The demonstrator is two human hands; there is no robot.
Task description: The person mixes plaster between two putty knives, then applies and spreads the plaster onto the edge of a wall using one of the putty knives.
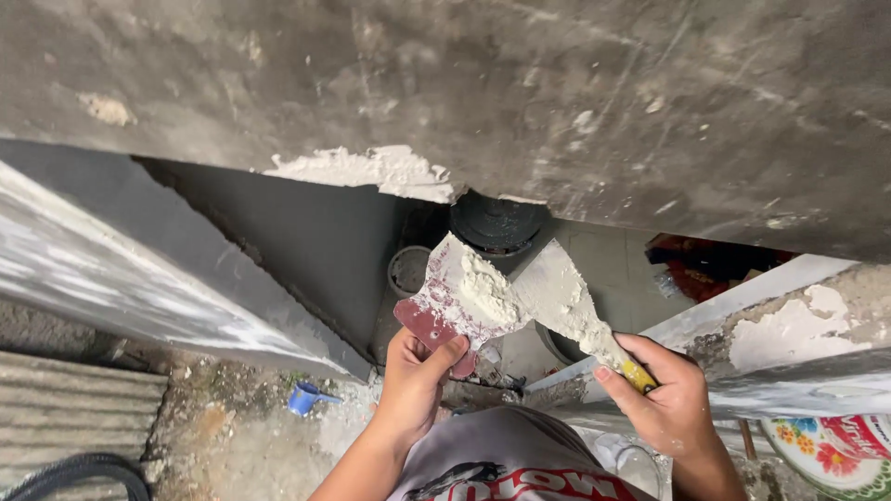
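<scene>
You face a rough grey concrete slab with a white plaster patch at its lower edge. Below you, a grey wall drops to a dirty, debris-strewn floor; corrugated sheet lies left. Flat daylight.

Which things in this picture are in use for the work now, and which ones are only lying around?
In use:
- left hand, holding the red plate with white putty
- right hand, holding the putty knife
- grey wall with a fresh putty patch

Lying about:
- blue scoop on the ground
- flowered basin
- dark bucket below
</scene>
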